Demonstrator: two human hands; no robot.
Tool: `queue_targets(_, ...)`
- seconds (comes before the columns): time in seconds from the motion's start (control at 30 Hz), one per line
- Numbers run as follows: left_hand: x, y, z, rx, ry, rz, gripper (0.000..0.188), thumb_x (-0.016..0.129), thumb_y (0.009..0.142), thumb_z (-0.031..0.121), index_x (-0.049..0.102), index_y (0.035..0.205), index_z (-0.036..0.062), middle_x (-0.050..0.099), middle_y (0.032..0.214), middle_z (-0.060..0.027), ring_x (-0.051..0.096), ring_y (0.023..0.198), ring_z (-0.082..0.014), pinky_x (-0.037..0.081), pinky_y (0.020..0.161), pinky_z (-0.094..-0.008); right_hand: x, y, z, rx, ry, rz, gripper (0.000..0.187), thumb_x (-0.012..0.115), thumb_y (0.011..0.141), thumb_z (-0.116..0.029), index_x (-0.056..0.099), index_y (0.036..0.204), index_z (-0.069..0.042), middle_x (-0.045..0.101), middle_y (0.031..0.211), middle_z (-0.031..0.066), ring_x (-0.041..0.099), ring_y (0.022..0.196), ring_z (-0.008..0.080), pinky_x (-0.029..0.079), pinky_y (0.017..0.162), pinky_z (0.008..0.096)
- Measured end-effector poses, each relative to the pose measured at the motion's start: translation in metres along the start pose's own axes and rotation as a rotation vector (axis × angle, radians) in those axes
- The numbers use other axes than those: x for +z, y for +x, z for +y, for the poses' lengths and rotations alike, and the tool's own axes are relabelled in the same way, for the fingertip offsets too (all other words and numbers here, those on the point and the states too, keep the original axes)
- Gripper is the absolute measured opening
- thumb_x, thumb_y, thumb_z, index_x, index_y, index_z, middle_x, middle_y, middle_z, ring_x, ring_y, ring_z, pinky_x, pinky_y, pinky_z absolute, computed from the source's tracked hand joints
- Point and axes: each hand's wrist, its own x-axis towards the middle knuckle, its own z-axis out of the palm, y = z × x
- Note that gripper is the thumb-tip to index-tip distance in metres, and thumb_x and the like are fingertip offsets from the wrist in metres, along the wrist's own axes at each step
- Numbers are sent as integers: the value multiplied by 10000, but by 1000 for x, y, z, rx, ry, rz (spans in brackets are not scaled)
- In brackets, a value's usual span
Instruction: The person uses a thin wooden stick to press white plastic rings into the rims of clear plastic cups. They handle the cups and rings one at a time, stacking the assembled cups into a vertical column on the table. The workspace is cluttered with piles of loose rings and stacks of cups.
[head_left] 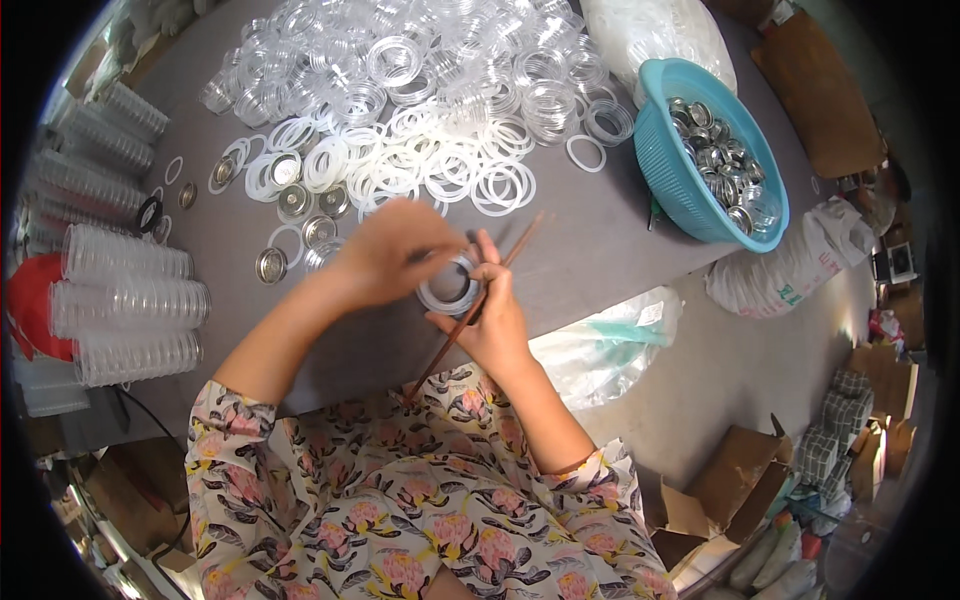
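My right hand is closed around a clear plastic threaded ring, held above the table near its front edge. A thin brown stick also lies in that hand, slanting across the fingers. My left hand reaches over the ring's far left side. Its fingers are smeared by motion, so their grip does not show. Beyond it lie a pile of white flat sealing rings and several silver metal lids. A heap of clear plastic rings spreads behind them.
A blue plastic basket of metal lids stands at the right of the grey table. Stacked clear plastic pieces line the left side, beside a red object. An open cardboard box and plastic bags sit below the table.
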Motion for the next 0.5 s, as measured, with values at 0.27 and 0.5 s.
queue_targets(0.27, -21, 70, -99, -185, 606, 614, 444, 522, 746, 8, 460, 1184, 43, 509, 1156, -127, 373, 1199, -297, 257, 1009, -435, 3, 6, -1, -76, 81, 36, 674, 837, 540, -231, 319, 939, -67, 332, 1302, 304, 400, 1151, 455, 407, 884, 431)
queue_targets(0.5, -42, 68, -131, -246, 901, 435, 275, 572, 749, 87, 580, 1024, 91, 583, 1000, -83, 471, 1062, -241, 237, 1003, -480, 1, 2, 0, -6, 261, 122, 577, 779, 617, -101, 300, 936, -60, 325, 1301, 313, 376, 1204, 414, 355, 951, 420)
